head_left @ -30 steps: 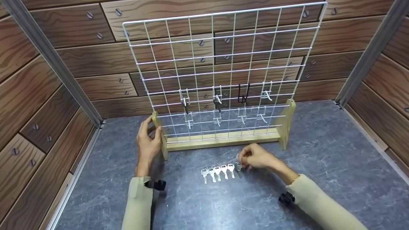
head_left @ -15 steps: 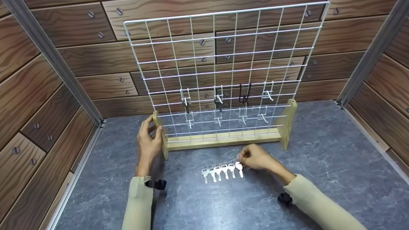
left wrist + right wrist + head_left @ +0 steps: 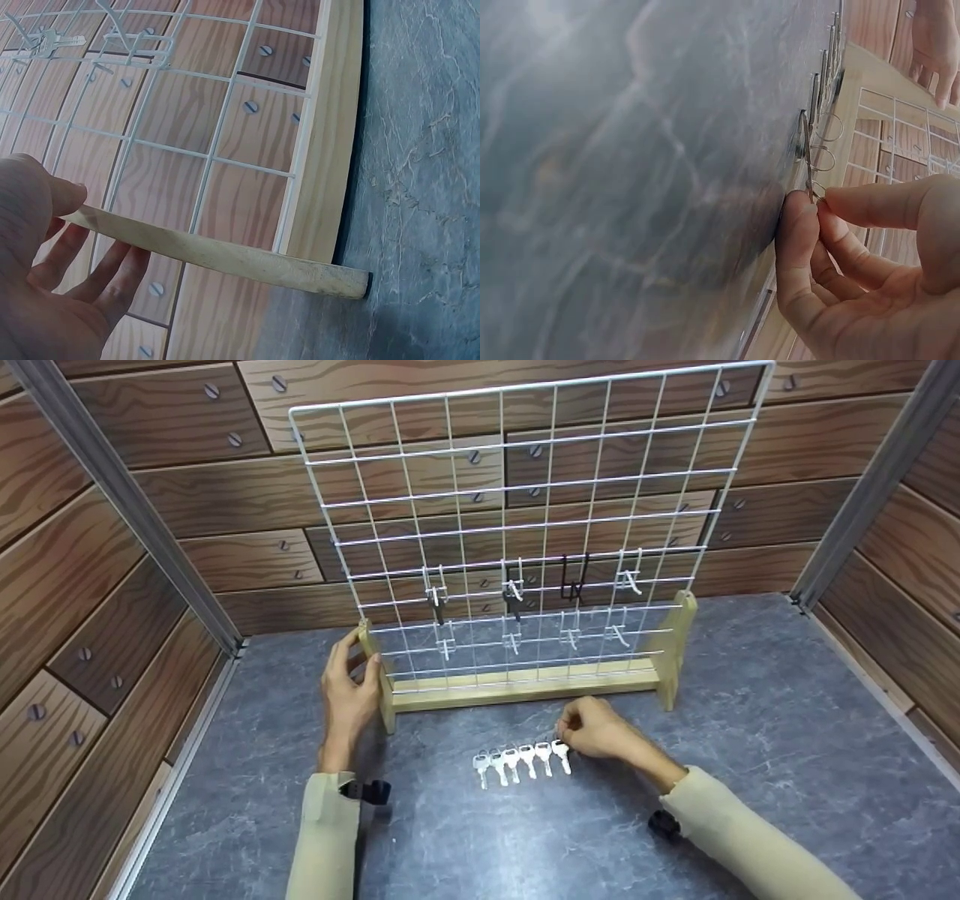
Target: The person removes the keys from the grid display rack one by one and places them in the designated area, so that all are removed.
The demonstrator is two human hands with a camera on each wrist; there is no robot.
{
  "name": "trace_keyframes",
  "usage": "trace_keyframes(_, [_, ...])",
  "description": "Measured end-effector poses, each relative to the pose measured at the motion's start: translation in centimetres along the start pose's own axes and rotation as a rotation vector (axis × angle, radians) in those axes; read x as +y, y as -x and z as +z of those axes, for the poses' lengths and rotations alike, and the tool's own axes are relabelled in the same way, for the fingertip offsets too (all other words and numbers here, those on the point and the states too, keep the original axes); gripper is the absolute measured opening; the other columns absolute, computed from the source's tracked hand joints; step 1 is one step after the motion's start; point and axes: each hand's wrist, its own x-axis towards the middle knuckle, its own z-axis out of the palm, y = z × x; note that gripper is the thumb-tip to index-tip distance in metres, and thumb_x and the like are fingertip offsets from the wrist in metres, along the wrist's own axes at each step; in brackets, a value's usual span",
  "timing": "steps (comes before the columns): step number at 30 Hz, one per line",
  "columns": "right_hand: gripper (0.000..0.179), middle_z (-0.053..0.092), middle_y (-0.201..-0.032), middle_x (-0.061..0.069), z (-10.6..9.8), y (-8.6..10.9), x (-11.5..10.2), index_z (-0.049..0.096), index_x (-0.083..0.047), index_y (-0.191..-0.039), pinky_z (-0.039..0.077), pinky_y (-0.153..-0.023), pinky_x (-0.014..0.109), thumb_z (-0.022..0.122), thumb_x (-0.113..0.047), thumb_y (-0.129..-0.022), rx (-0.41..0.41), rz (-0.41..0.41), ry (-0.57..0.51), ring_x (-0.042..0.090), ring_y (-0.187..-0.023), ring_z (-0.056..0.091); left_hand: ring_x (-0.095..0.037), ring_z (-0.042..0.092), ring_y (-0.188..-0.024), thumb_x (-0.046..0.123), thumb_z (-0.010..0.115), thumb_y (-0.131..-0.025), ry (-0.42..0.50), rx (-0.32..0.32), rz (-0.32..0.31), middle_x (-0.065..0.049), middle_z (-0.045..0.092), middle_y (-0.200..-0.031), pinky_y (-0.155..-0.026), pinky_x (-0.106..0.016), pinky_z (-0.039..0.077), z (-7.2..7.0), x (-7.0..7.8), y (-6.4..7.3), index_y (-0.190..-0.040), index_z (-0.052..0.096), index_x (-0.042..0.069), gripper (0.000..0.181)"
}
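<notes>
My left hand (image 3: pixel 349 686) grips the left wooden side post (image 3: pixel 217 255) of a stand that holds a white wire grid (image 3: pixel 525 495). In the left wrist view the thumb lies on one face of the post and the fingers on the other. In front of the stand, several silver keys (image 3: pixel 512 765) lie side by side on the table. My right hand (image 3: pixel 596 727) is at the right end of that row, its thumb and fingertips pinching the small ring of the last key (image 3: pixel 807 154). Part of that ring is hidden by the fingertips.
Two rows of hooks are on the grid, most of them light, such as one hook (image 3: pixel 628 580), plus a black hook (image 3: pixel 574 581). Keys hang from the two upper left hooks, one being a dark-looking key (image 3: pixel 513 604). Wood-patterned walls (image 3: pixel 225 502) enclose the grey table (image 3: pixel 480 847).
The last key has turned from dark and upright-looking to bright, in line with the others. My right hand has shifted slightly left; my left hand stays on the post.
</notes>
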Motion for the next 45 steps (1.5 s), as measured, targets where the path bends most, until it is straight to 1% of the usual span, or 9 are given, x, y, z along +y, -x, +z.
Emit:
trace_keyframes(9, [0.01,0.07,-0.077,-0.001,0.1,-0.1,-0.3,0.076,-0.01,-0.08,0.055,-0.075,0.034,0.072,-0.001,-0.083,-0.003,0.046,0.031,0.015,-0.075,0.059,-0.049,0.069,-0.12,-0.005,0.071,-0.099,0.03,0.011,-0.004,-0.024,0.062,-0.143,-0.098,-0.059,0.062,0.2,0.0,0.0,-0.147,0.06,0.001,0.049])
trace_keyframes(11, [0.011,0.07,-0.077,-0.001,0.1,0.0,-0.3,0.075,-0.01,-0.08,0.055,-0.074,0.033,0.072,-0.001,-0.084,-0.004,0.053,0.03,0.015,-0.074,0.059,-0.047,0.07,-0.12,-0.003,0.071,-0.1,0.025,0.005,0.0,-0.022,0.062,-0.143,-0.097,-0.058,0.062,0.1,0.0,0.0,-0.147,0.061,0.002,0.049])
trace_keyframes(17, [0.011,0.069,-0.075,0.0,0.2,0.0,-0.3,0.075,-0.01,-0.077,0.052,-0.067,0.029,0.071,-0.001,-0.084,0.01,0.033,0.045,0.014,-0.069,0.057,-0.044,0.071,-0.12,0.0,0.07,-0.101,0.006,-0.007,0.012,-0.021,0.063,-0.142,-0.095,-0.056,0.064,-0.1,-0.1,0.0,-0.147,0.061,0.003,0.047])
trace_keyframes(20, [0.011,0.07,-0.076,0.0,0.2,-0.1,-0.4,0.075,-0.009,-0.078,0.052,-0.066,0.028,0.072,0.0,-0.083,0.005,0.034,0.041,0.013,-0.069,0.057,-0.045,0.071,-0.119,-0.001,0.07,-0.101,0.004,0.001,0.012,-0.021,0.063,-0.142,-0.096,-0.055,0.064,-0.1,-0.2,0.0,-0.147,0.061,0.002,0.047])
trace_keyframes(24, [0.011,0.07,-0.078,0.0,0.2,-0.1,-0.3,0.075,-0.01,-0.08,0.054,-0.068,0.028,0.073,0.001,-0.084,-0.017,0.057,0.02,0.014,-0.072,0.059,-0.045,0.07,-0.119,-0.001,0.07,-0.1,0.022,0.005,0.007,-0.022,0.063,-0.142,-0.097,-0.057,0.063,0.0,-0.3,-0.1,-0.146,0.061,0.002,0.047])
trace_keyframes(31, [0.01,0.07,-0.077,-0.001,0.1,-0.4,-0.1,0.075,-0.01,-0.082,0.055,-0.07,0.031,0.075,-0.002,-0.088,-0.029,0.061,0.02,0.014,-0.071,0.059,-0.047,0.07,-0.12,-0.003,0.07,-0.1,0.034,0.004,0.005,-0.023,0.062,-0.142,-0.098,-0.058,0.062,0.1,-0.1,0.0,-0.146,0.06,0.001,0.048])
trace_keyframes(37, [0.008,0.07,-0.077,0.001,0.0,-0.7,0.1,0.076,-0.009,-0.086,0.055,-0.066,0.028,0.074,-0.001,-0.089,-0.043,0.08,-0.006,0.014,-0.07,0.06,-0.048,0.07,-0.119,-0.003,0.069,-0.1,0.02,0.003,0.013,-0.024,0.062,-0.142,-0.097,-0.059,0.062,0.0,-0.2,-0.1,-0.147,0.06,0.0,0.047])
trace_keyframes(41, [0.011,0.071,-0.076,0.0,0.1,-0.8,0.3,0.077,-0.008,-0.085,0.055,-0.063,0.027,0.073,0.002,-0.087,-0.037,0.065,-0.01,0.013,-0.068,0.06,-0.047,0.07,-0.119,-0.002,0.07,-0.1,0.034,0.001,0.01,-0.023,0.063,-0.142,-0.096,-0.058,0.063,0.0,-0.3,0.0,-0.146,0.061,0.001,0.047])
trace_keyframes(45, [0.015,0.071,-0.073,-0.002,0.0,-0.9,0.4,0.077,-0.008,-0.08,0.053,-0.064,0.027,0.07,0.005,-0.081,-0.026,0.034,0.009,0.012,-0.068,0.059,-0.051,0.069,-0.119,-0.007,0.068,-0.099,0.039,0.01,0.01,-0.027,0.061,-0.14,-0.096,-0.063,0.061,-0.1,2.1,0.4,-0.145,0.06,-0.004,0.046])
